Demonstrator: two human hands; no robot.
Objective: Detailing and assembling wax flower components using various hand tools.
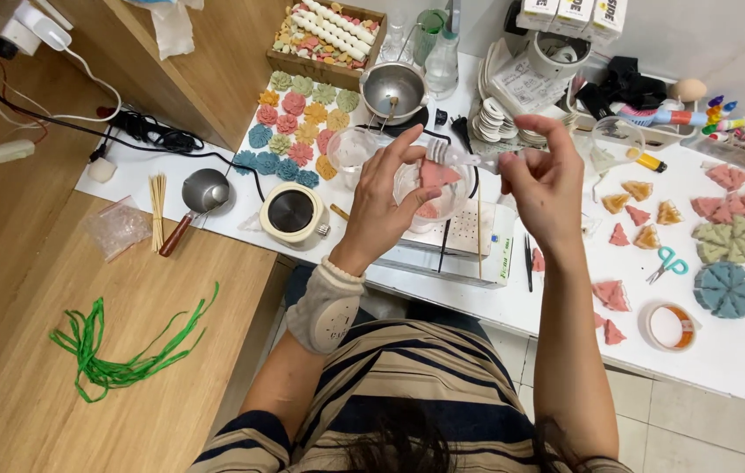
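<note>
My left hand (385,201) grips a clear plastic cup (435,188) that has pink wedge-shaped pieces inside, held above a white box (469,241) on the white table (723,350). My right hand (543,180) pinches a slim clear plastic dropper (464,158), its tip pointing left over the cup's rim. A second clear cup (350,149) stands just behind my left hand.
Coloured flower-shaped pieces (293,131) lie at the back left beside a small metal pot (392,88). A round white burner (292,212), a ladle (201,193) and wooden sticks (158,200) sit left. Pink and orange wedges (639,215), scissors (670,263) and a tape roll (672,326) lie right. Green raffia (118,350) rests on the wooden bench.
</note>
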